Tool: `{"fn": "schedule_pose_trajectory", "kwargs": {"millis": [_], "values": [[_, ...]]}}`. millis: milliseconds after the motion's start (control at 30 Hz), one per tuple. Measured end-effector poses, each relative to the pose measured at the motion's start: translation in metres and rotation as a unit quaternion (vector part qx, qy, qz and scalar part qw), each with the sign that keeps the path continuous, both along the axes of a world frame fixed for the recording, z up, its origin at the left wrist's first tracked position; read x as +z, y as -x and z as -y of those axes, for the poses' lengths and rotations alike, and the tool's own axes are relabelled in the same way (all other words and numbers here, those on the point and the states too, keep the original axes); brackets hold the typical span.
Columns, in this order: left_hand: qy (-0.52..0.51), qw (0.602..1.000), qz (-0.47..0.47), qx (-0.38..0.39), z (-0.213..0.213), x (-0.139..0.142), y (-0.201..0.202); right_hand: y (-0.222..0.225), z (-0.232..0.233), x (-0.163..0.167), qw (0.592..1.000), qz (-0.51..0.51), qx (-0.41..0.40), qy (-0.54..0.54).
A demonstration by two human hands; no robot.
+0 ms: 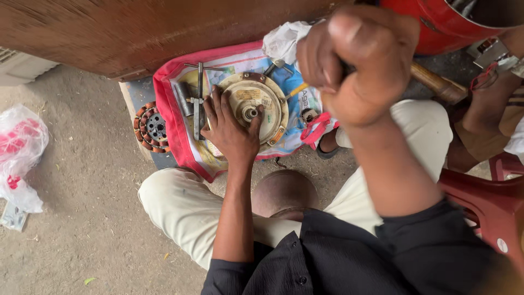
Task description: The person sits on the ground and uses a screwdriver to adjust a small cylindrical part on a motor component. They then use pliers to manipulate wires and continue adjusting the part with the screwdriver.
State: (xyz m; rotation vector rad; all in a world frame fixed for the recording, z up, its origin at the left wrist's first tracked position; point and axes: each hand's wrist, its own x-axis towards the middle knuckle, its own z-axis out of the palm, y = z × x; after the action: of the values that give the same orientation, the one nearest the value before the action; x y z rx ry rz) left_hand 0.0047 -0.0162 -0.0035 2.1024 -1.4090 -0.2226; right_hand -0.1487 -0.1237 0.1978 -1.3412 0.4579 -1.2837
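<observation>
My left hand (232, 131) rests flat on a round cream-coloured motor housing (271, 104) with a metal shaft at its middle, thumb beside the shaft. The housing lies on a colourful printed bag (180, 125) with a red border. My right hand (355, 60) is raised close to the camera, fist closed around a wooden handle (436, 82) that sticks out to the right; its head is hidden behind the fist.
A copper-wound stator (151, 127) lies left of the bag. A metal puller tool (197, 98) lies on the bag. White plastic bag (19, 153) at far left. Red plastic chair (491, 202) and another person's arm (486, 109) at right. Brown wooden panel (136, 33) behind.
</observation>
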Motion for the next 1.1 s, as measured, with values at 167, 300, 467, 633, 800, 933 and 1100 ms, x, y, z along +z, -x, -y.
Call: {"fn": "schedule_pose_trajectory", "kwargs": {"millis": [167,300,467,633,800,933,1100], "values": [[-0.015,0.999,-0.011,0.029,-0.003,-0.001,0.01,-0.009,-0.019,-0.011,0.963,0.042,-0.265,0.03],[0.013,1.0,0.006,0.007,-0.01,-0.005,0.005,0.0,-0.026,0.007,0.999,0.008,-0.021,0.047],[0.044,0.998,0.015,-0.03,-0.008,-0.006,-0.015,0.026,0.012,0.038,0.924,-0.008,0.382,-0.016],[0.061,0.997,-0.011,-0.042,0.004,0.0,-0.023,0.021,0.048,0.022,0.871,-0.032,0.468,-0.145],[0.049,0.998,0.031,-0.022,0.015,0.001,-0.018,0.013,0.035,-0.006,0.967,-0.034,0.231,-0.104],[0.074,0.997,0.001,-0.034,0.017,-0.002,-0.014,0.002,0.028,-0.003,0.993,0.045,0.094,-0.049],[0.06,0.998,0.009,-0.009,0.006,-0.002,-0.004,-0.015,0.008,-0.002,0.957,0.046,-0.282,-0.047]]}}
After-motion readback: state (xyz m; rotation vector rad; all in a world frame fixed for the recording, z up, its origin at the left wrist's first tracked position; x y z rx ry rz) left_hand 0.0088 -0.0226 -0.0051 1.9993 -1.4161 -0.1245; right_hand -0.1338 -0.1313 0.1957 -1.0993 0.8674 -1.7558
